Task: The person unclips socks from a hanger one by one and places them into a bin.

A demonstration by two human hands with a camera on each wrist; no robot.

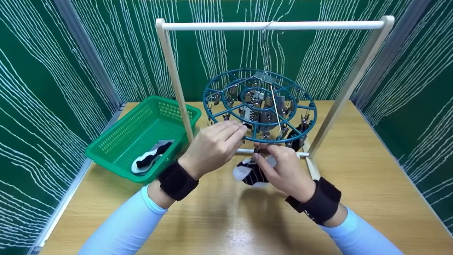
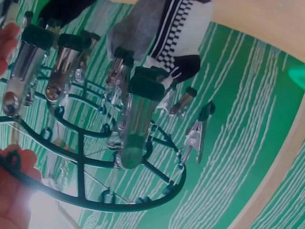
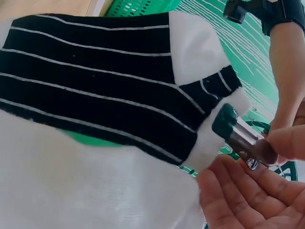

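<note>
A round green drying hanger (image 1: 226, 112) with metal clips hangs from the rack's bar. My left hand (image 1: 217, 145) grips its front left rim; in the left wrist view the fingers (image 2: 21, 191) lie against the ring at the left edge. Under the front rim, my right hand (image 1: 285, 168) pinches a metal clip (image 3: 245, 136) with green tips between thumb and fingers. That clip bites the cuff of a black sock (image 3: 95, 81) with white stripes and a white heel. Pale fabric (image 3: 95, 186) shows below it. A grey sock (image 2: 138, 26) and a checkered sock (image 2: 181, 33) hang from other clips.
A wooden rack (image 1: 170, 67) with a white top bar (image 1: 219, 26) frames the hanger. At left stands a green basket (image 1: 106, 148), with a black, white and grey sock bundle (image 1: 152, 157) inside. Green walls with white lines (image 1: 127, 53) enclose the wooden table (image 1: 371, 198).
</note>
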